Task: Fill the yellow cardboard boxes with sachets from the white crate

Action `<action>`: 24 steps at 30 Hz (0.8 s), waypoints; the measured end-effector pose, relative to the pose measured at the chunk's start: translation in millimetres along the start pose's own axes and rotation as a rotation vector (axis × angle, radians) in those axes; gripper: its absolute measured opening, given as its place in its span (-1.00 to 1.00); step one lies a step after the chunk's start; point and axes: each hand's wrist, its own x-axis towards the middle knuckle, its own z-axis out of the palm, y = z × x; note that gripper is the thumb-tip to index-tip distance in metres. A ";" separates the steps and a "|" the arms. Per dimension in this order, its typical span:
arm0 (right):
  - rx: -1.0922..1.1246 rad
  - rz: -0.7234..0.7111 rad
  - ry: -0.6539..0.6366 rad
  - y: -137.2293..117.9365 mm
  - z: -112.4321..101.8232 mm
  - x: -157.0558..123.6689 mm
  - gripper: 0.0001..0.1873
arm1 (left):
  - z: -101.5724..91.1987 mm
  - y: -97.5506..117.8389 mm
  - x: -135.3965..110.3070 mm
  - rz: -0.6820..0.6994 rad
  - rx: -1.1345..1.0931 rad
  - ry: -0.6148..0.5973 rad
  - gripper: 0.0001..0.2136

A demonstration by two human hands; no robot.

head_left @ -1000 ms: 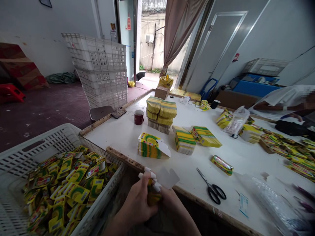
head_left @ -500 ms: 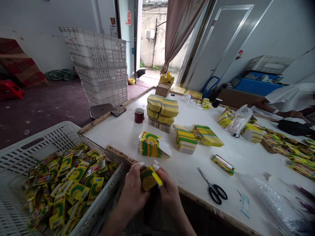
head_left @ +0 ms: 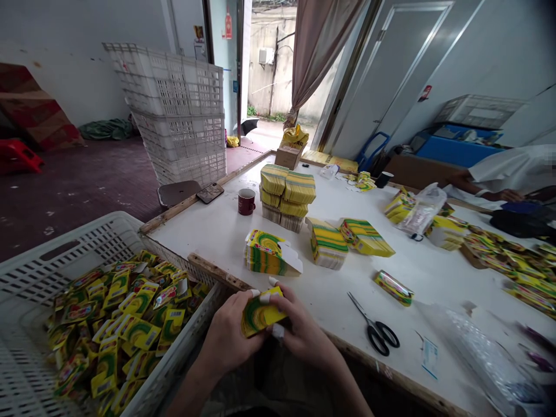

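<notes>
Just over the table's near edge, both my hands close around a small yellow-and-green carton [head_left: 259, 317]. My left hand [head_left: 228, 329] grips its left side. The fingers of my right hand [head_left: 299, 327] press on its right end, thumb below. White coverings wrap some of my fingertips. Beyond my hands, a stack of flat printed cartons [head_left: 264, 255] lies on the table, a white flap sticking out on its right. To my left stands a white plastic crate [head_left: 117, 223] holding many small yellow-green cartons [head_left: 141, 304].
Scissors [head_left: 377, 333] and a filled carton [head_left: 393, 288] lie to the right. Further back are carton stacks [head_left: 328, 243], a taller pile [head_left: 286, 194], a dark red mug [head_left: 246, 201] and a phone [head_left: 210, 193]. A co-worker's hand [head_left: 506, 196] shows at far right.
My right hand has shifted its grip, its fingers now lying over the carton's right end. The carton has turned, and its raised yellow flap now appears pressed down.
</notes>
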 end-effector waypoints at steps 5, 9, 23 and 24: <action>0.154 0.036 0.056 9.4 22.8 -2.6 -0.22 | 6.7 1.9 -3.3 -0.018 -0.035 0.017 -0.52; 0.305 0.001 0.136 10.4 18.5 8.1 -0.24 | 11.6 -4.9 -3.8 -0.174 -0.432 0.209 -0.50; -0.361 0.202 0.472 45.5 -20.3 108.5 -0.59 | 16.0 -25.3 3.7 -0.759 -1.315 0.620 -0.80; -0.357 0.204 0.468 45.6 -20.7 109.6 -0.58 | 17.9 -26.7 3.2 -0.753 -1.310 0.608 -0.79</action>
